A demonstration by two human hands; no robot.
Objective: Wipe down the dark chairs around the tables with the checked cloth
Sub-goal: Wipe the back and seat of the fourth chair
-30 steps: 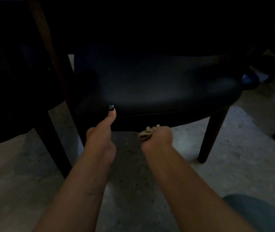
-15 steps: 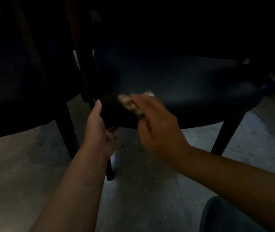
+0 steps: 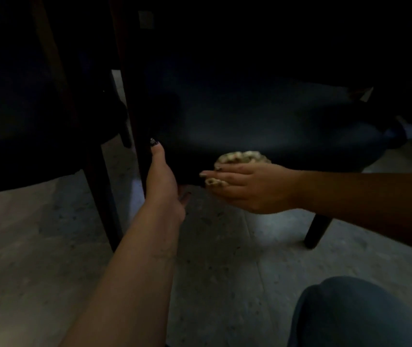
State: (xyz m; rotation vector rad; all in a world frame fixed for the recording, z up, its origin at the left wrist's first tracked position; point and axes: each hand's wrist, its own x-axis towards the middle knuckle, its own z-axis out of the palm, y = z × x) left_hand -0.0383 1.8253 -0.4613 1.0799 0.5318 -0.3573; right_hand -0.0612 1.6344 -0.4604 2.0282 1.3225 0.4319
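The right hand (image 3: pixel 246 186) is pressing the bunched checked cloth (image 3: pixel 242 157) against the chair seat (image 3: pixel 262 126) front edge; the left hand (image 3: pixel 161 180) is gripping the corner just beside it; unwiped seat lies rightward, along the edge.

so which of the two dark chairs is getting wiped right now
The right-hand chair: the right hand presses the checked cloth on its seat's front edge and the left hand grips its corner. The left chair is untouched.
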